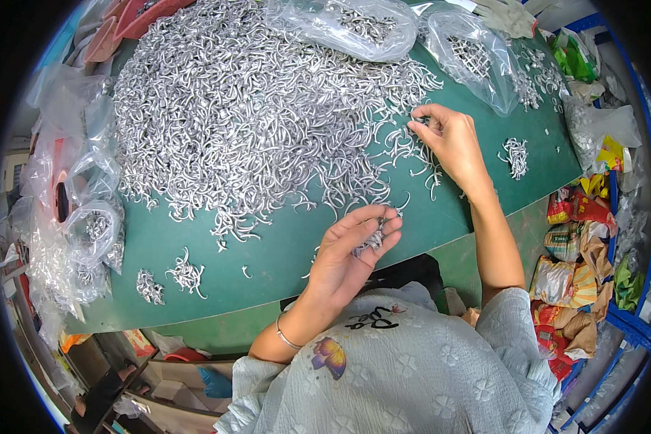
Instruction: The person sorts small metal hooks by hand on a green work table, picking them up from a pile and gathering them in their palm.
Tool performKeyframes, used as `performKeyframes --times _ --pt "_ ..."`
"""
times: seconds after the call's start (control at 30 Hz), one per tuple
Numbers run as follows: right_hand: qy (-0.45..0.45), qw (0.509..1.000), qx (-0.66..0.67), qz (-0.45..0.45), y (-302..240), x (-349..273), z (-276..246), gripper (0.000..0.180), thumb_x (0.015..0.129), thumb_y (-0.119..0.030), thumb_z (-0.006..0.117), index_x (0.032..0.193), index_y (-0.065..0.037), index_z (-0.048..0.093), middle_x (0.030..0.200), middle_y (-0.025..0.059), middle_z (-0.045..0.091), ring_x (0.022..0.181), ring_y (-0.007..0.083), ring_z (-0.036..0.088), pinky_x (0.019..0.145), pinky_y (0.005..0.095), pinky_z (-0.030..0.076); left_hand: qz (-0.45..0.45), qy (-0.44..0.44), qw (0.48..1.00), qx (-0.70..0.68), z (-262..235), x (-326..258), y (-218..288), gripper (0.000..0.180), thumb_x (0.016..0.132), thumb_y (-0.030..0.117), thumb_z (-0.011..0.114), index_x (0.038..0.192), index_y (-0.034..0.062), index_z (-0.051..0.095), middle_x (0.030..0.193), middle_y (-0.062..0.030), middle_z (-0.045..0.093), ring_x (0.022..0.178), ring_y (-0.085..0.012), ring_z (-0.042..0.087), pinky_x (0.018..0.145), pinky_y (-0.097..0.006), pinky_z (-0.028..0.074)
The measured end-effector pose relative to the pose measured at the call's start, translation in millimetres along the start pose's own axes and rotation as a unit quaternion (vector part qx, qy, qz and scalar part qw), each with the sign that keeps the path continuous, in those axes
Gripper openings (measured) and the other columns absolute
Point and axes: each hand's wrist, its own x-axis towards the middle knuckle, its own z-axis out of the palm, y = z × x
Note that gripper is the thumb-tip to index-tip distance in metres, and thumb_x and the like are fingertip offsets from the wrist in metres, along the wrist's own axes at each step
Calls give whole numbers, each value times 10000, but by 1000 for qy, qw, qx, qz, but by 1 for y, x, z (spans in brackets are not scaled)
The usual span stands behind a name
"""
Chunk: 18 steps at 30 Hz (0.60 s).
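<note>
A big heap of small bent silver metal hooks covers the far part of a green table. My left hand is cupped near the table's front edge and holds a small bunch of these hooks in its fingers. My right hand reaches into the heap's thin right edge, its fingertips pinched on a single hook. Loose hooks lie scattered between the two hands.
Clear plastic bags with hooks lie at the back, another at the back right. Small hook piles sit at front left and right. More bags hang at the left. Colourful packets fill a blue crate at the right.
</note>
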Motion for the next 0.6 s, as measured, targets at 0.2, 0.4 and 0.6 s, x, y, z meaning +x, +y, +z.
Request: performKeyframes --times 0.2,0.4,0.6 --pt "-70 997 6 -8 -3 0 4 129 790 -90 682 859 15 650 539 17 450 506 66 368 472 266 335 -12 -18 1000 2 1 1 -1 237 888 61 548 1102 -38 565 1011 -107 591 933 -201 590 873 -332 514" --pt "-39 998 50 -3 0 1 2 135 771 -124 694 811 -2 655 685 157 637 617 236 633 606 336 485 -13 -10 1000 2 1 2 -1 249 890 71 545 1111 -44 555 983 -91 575 911 -182 567 855 -318 513" --pt "-49 998 11 -32 4 -1 4 152 764 -114 717 824 9 651 614 67 551 565 117 474 523 278 400 -20 -1 1000 3 3 2 -2 259 887 65 546 1121 -46 553 978 -91 575 908 -181 566 852 -314 513"
